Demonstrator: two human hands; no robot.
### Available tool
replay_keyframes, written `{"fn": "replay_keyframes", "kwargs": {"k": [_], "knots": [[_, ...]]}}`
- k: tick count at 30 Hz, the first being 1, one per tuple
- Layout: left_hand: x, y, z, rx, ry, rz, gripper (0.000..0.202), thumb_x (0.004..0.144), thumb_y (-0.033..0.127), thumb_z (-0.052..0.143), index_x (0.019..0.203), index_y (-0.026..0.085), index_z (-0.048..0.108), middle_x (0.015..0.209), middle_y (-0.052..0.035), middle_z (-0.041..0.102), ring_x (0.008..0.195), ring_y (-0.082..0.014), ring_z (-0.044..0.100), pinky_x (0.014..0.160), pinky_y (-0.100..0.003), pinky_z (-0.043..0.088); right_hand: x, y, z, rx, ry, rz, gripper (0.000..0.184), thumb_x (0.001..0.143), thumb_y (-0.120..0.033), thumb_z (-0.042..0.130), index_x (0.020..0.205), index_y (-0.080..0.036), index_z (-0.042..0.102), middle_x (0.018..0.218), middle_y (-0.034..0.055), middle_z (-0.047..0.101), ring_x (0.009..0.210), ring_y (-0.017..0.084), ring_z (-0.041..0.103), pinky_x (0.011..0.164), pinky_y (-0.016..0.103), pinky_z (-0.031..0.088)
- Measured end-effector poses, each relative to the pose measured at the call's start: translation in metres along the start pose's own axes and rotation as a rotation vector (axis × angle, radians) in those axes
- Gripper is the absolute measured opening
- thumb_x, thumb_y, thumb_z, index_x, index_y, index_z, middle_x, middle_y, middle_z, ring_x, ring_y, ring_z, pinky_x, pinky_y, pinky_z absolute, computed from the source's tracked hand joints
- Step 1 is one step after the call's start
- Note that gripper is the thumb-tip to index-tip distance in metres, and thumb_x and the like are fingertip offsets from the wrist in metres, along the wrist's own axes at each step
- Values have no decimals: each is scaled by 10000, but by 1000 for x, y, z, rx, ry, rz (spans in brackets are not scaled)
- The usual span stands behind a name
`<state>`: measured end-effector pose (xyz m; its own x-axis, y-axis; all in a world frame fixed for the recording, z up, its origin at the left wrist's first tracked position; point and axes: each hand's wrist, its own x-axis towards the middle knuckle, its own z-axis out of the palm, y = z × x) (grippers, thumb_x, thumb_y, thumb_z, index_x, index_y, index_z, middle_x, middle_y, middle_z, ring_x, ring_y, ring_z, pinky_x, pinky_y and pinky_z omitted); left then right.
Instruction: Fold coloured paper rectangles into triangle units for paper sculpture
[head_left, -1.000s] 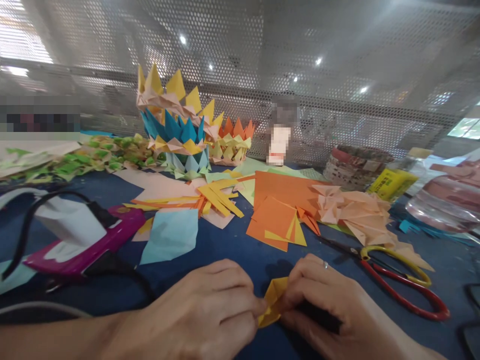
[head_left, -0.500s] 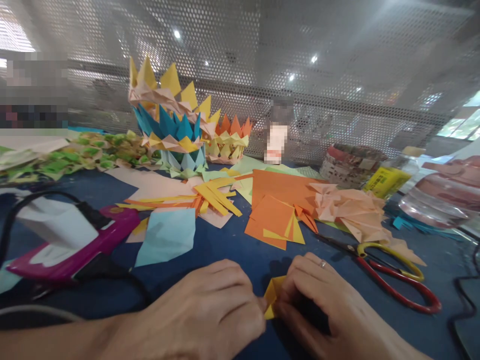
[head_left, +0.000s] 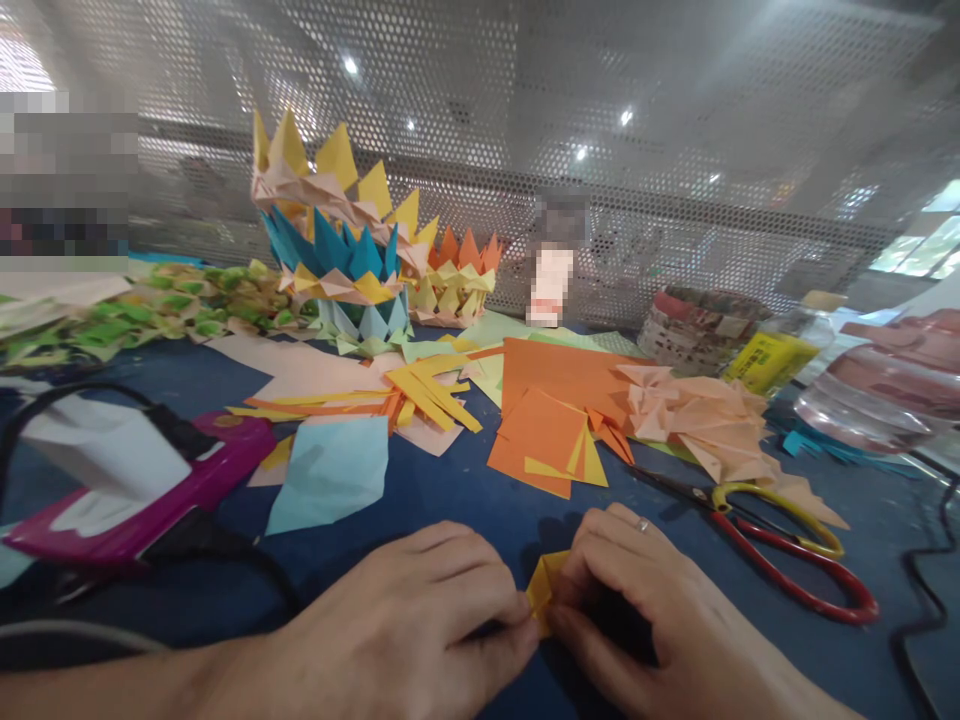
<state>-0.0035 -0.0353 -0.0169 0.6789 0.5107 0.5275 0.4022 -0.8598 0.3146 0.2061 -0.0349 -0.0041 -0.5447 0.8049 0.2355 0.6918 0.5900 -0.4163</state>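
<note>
My left hand (head_left: 416, 620) and my right hand (head_left: 645, 610) meet low in the middle of the view, both with fingers curled and pinched on a small folded yellow paper piece (head_left: 541, 585). Most of the piece is hidden between the fingertips; only a folded corner shows. The hands rest over the dark blue table (head_left: 465, 495). A ring sits on a finger of my right hand.
Red and yellow scissors (head_left: 780, 560) lie right of my hands. Orange paper squares (head_left: 551, 420), a light blue sheet (head_left: 330, 470), yellow strips (head_left: 431, 390) and peach folded pieces (head_left: 705, 415) lie ahead. Stacked paper crowns (head_left: 337, 250) stand at the back. A magenta device (head_left: 142, 480) with cable lies left.
The yellow piece has been folded smaller and drawn deeper between my fingertips; less of it shows. The hands stayed in place and the view shifted slightly.
</note>
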Motion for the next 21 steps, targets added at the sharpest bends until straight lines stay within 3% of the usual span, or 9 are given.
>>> {"fn": "replay_keyframes", "kwargs": {"k": [6, 9, 14, 21], "knots": [[-2, -11, 13, -69, 87, -27, 169, 934, 188, 490, 806, 193, 601, 705, 22, 657, 680, -107, 628, 696, -181, 486, 0, 0, 1, 5, 3, 18, 210, 748, -18, 575, 704, -212, 510, 728, -33, 595, 713, 139, 561, 665, 273, 419], [-3, -12, 13, -81, 52, -36, 126, 917, 179, 514, 828, 193, 601, 738, 27, 665, 704, -105, 629, 712, -179, 481, 2, -1, 0, 33, 12, 58, 227, 726, -6, 588, 757, -215, 506, 733, -47, 604, 685, 128, 571, 660, 270, 424], [-3, -2, 3, -58, 18, -99, 167, 927, 164, 470, 843, 203, 609, 805, 4, 678, 790, -136, 636, 792, -222, 491, 4, -1, -1, 37, 19, 77, 241, 739, -6, 567, 829, -222, 509, 734, -52, 602, 667, 127, 577, 646, 266, 434], [-4, 0, -4, -41, 16, -14, 255, 926, 155, 402, 939, 227, 647, 836, -25, 675, 807, -159, 632, 801, -260, 507, 4, -2, -5, 76, -19, 81, 243, 737, -3, 564, 841, -222, 542, 736, -47, 610, 690, 128, 578, 652, 254, 444]]}}
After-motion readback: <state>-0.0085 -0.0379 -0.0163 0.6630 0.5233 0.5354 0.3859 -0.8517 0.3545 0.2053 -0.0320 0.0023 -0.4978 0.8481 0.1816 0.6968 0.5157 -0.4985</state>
